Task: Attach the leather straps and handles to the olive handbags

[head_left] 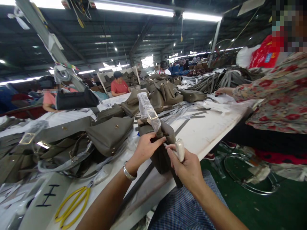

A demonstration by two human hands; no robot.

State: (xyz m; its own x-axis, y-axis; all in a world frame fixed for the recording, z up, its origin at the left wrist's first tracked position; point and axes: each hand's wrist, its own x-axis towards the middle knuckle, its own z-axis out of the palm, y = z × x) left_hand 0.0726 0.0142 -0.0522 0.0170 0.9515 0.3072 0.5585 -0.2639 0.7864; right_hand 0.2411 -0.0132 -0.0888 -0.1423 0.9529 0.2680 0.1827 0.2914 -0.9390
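Note:
A grey-brown leather handbag (165, 153) hangs over the near edge of the white worktable (206, 131). Its handle is wrapped in clear plastic film (148, 110) that sticks upward. My left hand (144, 148) is closed, pinching the bag's top by the wrapped handle. A silver bracelet sits on that wrist. My right hand (185, 166) is closed on the bag's side and also holds a small whitish wad (179, 149) between thumb and fingers.
Several more grey handbags (109, 132) lie in piles along the table's left and far end. Yellow-handled scissors (72, 204) lie near the front left. A person in a floral top (275, 92) works at the right edge. Other workers sit farther back.

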